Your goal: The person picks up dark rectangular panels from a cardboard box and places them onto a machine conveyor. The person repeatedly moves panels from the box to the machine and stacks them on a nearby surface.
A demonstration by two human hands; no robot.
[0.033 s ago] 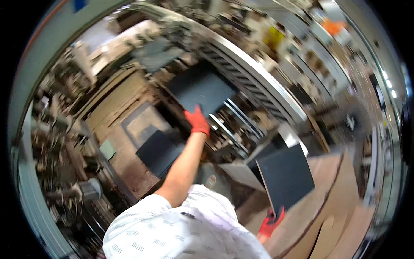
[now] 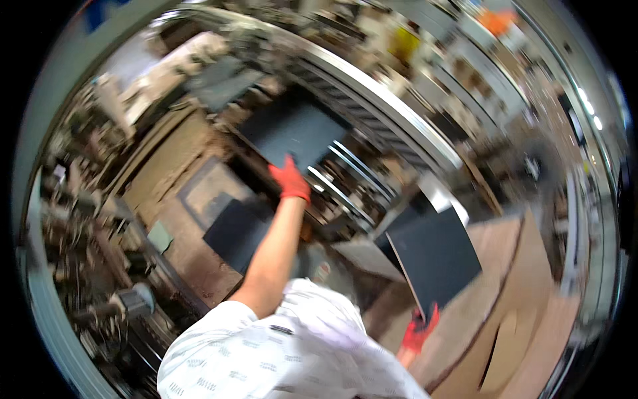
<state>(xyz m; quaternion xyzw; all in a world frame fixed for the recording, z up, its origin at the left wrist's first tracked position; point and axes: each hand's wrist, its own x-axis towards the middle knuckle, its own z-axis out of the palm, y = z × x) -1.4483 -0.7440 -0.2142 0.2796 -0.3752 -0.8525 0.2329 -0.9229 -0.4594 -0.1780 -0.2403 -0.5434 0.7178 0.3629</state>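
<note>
Held panel (image 2: 435,263): dark, flat, roughly rectangular; sits directly beyond the right hand (image 2: 420,327), tilted, its lower corner at the fingers and a thin pale edge showing along its left side. Machine panel (image 2: 296,130): dark, flat; lies just beyond the left hand (image 2: 290,178), its near edge by the fingertips.

Right hand: red glove, closed on the lower corner of the held panel; the grip is small and partly blurred. Left hand: red glove, arm extended, thumb and fingers partly spread at the near edge of the machine panel. Contact appears likely; cannot tell whether the fingers grip it or only rest there.

Surface: beside the machine panel run two bright metal rails (image 2: 342,198), and past it a long pale beam (image 2: 399,93). Left of the left forearm is a worn tan table (image 2: 193,266), bearing a third dark panel (image 2: 232,229) and a small pale-green piece (image 2: 159,237). Brown cardboard sheets (image 2: 531,286) spread at the right, under and past the held panel.

Room: cluttered workshop, motion-blurred. A cylindrical machine part (image 2: 136,301) at lower left; a yellow item (image 2: 403,43) and an orange item (image 2: 497,22) in the background; lit ceiling strips (image 2: 585,100) at far right. Wearer's white patterned shirt (image 2: 279,352) fills the lower middle.
</note>
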